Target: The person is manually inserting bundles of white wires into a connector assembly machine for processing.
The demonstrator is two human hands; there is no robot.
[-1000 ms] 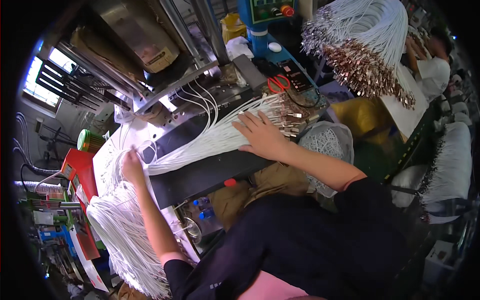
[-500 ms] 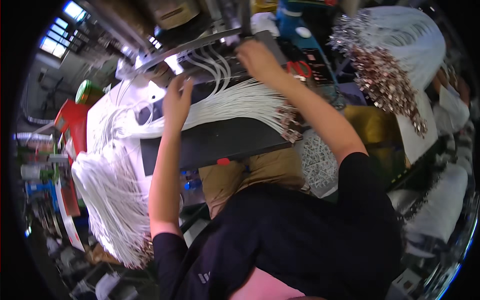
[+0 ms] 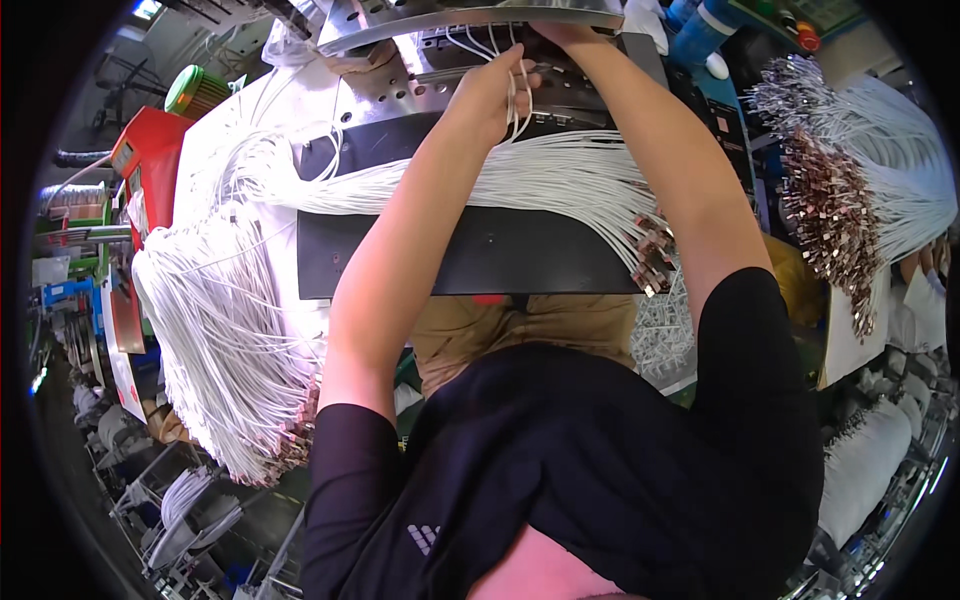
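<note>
My left hand is closed around a few thin white cables that run up under a curved metal bar. Beyond it, my right hand reaches in beneath the same bar, which hides its fingers. Both hands are over a perforated metal plate of a machine. Just nearer lies a thick bundle of white cables across a black board. Coppery metal connectors tip the bundle's right end, close to my right forearm.
A large white cable bundle hangs at the left. Another bundle with coppery ends lies at the right. A red machine part and a green round container stand at the far left. Small clear-white pieces fill a tray.
My left hand has moved right and closed on several white cables; before, its fingers were apart. My right hand has gone further under the metal bar. The whole view has shifted.
</note>
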